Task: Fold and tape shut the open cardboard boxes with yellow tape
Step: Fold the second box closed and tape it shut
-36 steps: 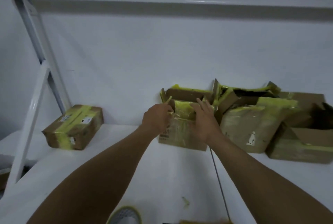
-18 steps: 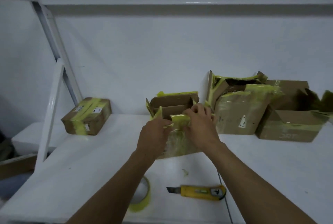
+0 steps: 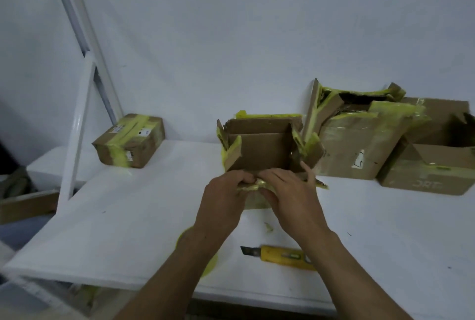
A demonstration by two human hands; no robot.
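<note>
Your white table (image 3: pixel 123 216) runs from near to far against a white wall. At its far right stand two open brown cardboard boxes streaked with yellow tape. One is a tall box (image 3: pixel 357 144) with torn flaps raised, and a lower box (image 3: pixel 431 168) touches its right side. Left of them, in the middle, is the smaller open brown cardboard box (image 3: pixel 259 150) you are working on. Its far and side flaps stand up, and its right flap touches the tall box. At far left, well apart, sits a small closed cardboard box (image 3: pixel 129 139) banded with yellow tape. Your left hand (image 3: pixel 223 198) and right hand (image 3: pixel 293 196) meet at the near flap (image 3: pixel 250 187) of the middle box, which is crumpled and coated in yellow tape. Both hands have fingers curled over its edge and grip it, with the knuckles almost touching. Near you, a yellow tape roll (image 3: pixel 210 265) lies flat on the table, mostly hidden under your left forearm. To its right lies a yellow utility knife (image 3: pixel 280 255), blade pointing left, its right end under your right forearm. Between knife and box lies a small yellow tape scrap (image 3: pixel 268 227).
</note>
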